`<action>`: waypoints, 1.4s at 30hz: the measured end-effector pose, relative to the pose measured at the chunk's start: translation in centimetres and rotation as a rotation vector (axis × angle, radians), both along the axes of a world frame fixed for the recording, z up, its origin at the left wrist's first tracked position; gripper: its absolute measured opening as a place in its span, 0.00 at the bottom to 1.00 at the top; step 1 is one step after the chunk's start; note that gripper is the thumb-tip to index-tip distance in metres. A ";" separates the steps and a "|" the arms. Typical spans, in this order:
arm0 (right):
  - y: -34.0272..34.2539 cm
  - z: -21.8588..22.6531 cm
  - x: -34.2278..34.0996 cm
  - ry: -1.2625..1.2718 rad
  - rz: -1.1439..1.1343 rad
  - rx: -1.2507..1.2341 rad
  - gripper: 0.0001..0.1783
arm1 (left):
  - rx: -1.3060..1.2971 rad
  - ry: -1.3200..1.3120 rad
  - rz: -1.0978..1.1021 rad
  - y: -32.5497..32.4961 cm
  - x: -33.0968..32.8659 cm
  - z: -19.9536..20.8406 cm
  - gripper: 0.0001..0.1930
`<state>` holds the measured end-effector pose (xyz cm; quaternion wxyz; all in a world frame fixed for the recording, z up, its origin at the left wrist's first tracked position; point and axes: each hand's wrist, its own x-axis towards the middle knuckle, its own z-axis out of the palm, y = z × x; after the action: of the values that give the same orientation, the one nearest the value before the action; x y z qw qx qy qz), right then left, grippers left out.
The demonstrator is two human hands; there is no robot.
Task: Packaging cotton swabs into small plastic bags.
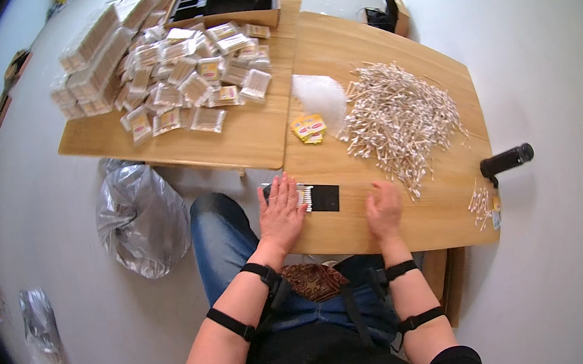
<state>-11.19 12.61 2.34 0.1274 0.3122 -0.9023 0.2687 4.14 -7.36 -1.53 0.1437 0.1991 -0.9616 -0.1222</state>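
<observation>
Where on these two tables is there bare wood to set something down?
Free: the near table between the right hand and the black cylinder, and its far end beyond the cotton swab pile. The far table's front strip is bare too. Crowded: the packed bags, the swab pile, and around the left hand.

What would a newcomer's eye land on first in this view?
Probably the big loose heap of white-tipped wooden cotton swabs on the right wooden table, just beyond the right hand. Next, the spread of small clear filled packets piled on the left wooden table. Closest in, the left hand lies flat over a black rectangular tray at the near table edge.
</observation>
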 end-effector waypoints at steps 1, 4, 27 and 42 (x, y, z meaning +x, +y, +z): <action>2.4 -0.4 -0.9 0.007 -0.025 -0.002 0.14 | -0.002 0.007 -0.025 0.0 0.0 0.0 0.33; 7.7 -2.0 -3.0 0.159 -0.268 0.092 0.24 | -0.115 0.052 0.034 -0.3 0.3 -0.6 0.38; 3.7 -0.5 2.5 -0.065 -0.111 -0.171 0.23 | 0.116 0.159 -0.336 7.0 -4.6 2.4 0.34; 1.2 2.3 0.4 0.031 0.029 0.004 0.12 | 0.125 0.270 -0.370 6.7 -4.2 2.4 0.24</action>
<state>-10.83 13.79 4.64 0.1365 0.3298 -0.8961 0.2638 -0.02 -0.67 0.84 0.2334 0.0097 -0.9444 -0.2312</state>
